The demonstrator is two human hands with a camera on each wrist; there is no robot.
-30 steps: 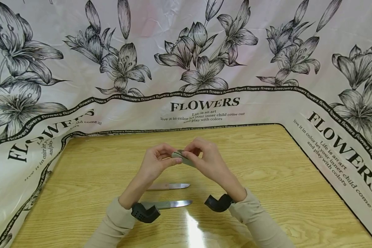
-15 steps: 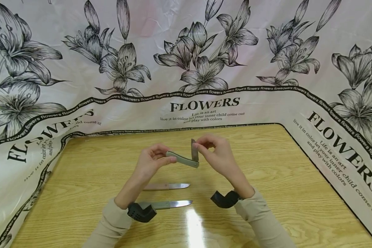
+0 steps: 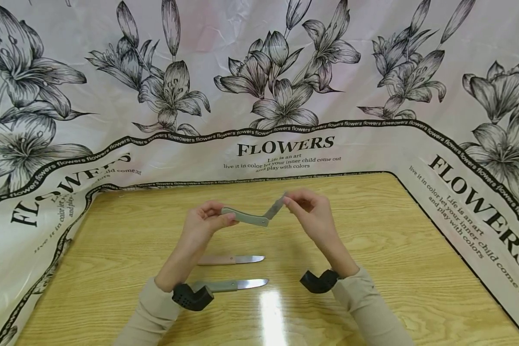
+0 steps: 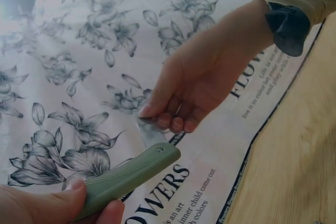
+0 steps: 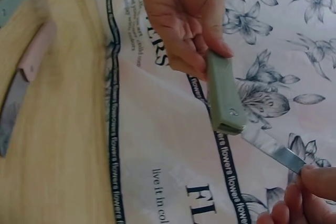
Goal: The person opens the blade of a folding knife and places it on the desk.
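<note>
A folding knife with a green handle (image 3: 248, 217) is held above the table, its blade (image 3: 275, 208) swung partly out at an angle. My left hand (image 3: 202, 226) pinches the far end of the handle between thumb and fingers. With thumb and fingertips, my right hand (image 3: 311, 216) pinches the blade near its tip, which they cover. The pivot end of the handle (image 4: 152, 157) shows a small round rivet in the left wrist view. In the right wrist view the blade (image 5: 275, 149) slants from the handle to my right fingertips.
On the wooden table (image 3: 393, 250) lie two unfolded knives, blades pointing right: a pink-handled knife (image 3: 225, 260) and, nearer, a green-handled knife (image 3: 229, 286) partly behind the left wrist camera. Flower-printed cloth (image 3: 285, 154) borders the table at the back and sides.
The blade has swung out of the handle, from folded through upright to slanting right. My right hand has moved right with it; my left hand has shifted slightly left with the handle.
</note>
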